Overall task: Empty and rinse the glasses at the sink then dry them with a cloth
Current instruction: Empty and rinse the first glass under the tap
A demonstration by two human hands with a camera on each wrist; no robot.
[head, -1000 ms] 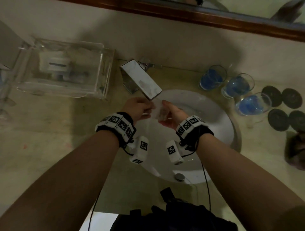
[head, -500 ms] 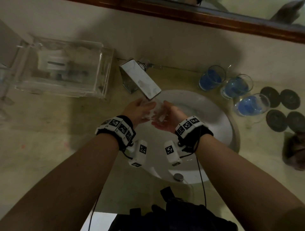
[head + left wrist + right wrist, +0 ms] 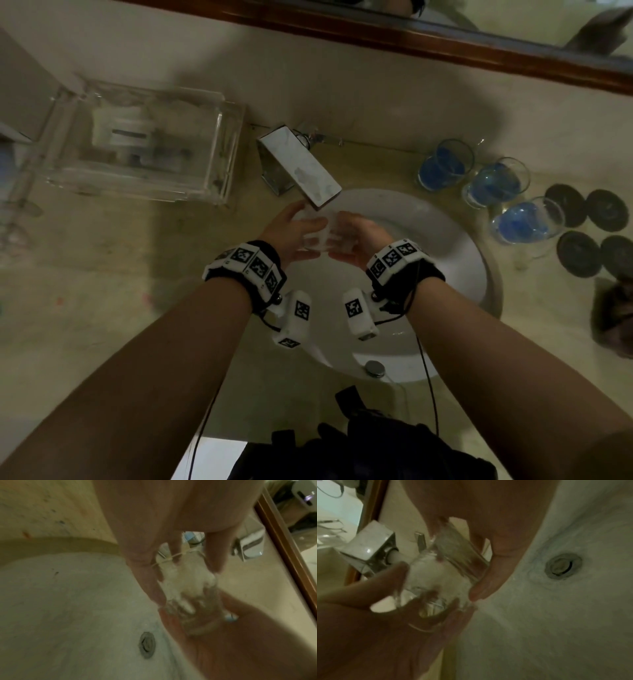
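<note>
A clear glass is held over the white sink, right under the square tap. Water foams white inside the glass. My left hand grips it from the left and my right hand grips it from the right, fingers wrapped round its wall. Three glasses of blue liquid stand on the counter at the right: one at the back, one in the middle, one nearest.
Several dark round coasters lie right of the blue glasses. A clear plastic box stands left of the tap. The drain sits in the basin. A wood-framed mirror runs along the back wall. A dark object lies at the right edge.
Both hands have closed in round the glass and shifted slightly toward me under the tap. Water now churns inside it.
</note>
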